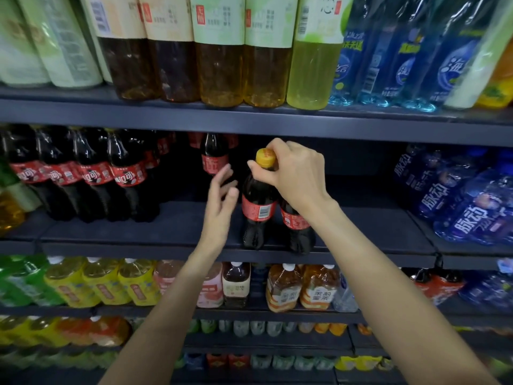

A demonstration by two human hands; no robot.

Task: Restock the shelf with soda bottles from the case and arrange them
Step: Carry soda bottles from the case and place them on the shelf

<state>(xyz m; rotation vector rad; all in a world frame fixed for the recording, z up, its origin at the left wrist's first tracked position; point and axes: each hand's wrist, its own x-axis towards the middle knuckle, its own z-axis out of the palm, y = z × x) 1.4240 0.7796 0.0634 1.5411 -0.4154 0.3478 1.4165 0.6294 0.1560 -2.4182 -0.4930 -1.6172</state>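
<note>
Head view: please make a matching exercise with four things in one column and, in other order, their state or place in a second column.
1. right hand
2. left hand
3. yellow cap
4. blue bottles

a. open, beside the cola bottle
b. far right of the middle shelf
c. grips a cap
d. on the cola bottle

Pairs: 1-c, 2-a, 3-d, 4-b

My feed is evenly lit from above, bright on the tea bottles (219, 65). Below their shelf (249, 120), the recess falls into deep shadow. Glare streaks the blue bottles (410, 59) right of them. Edges bow and smear; far-left bottles blur.
</note>
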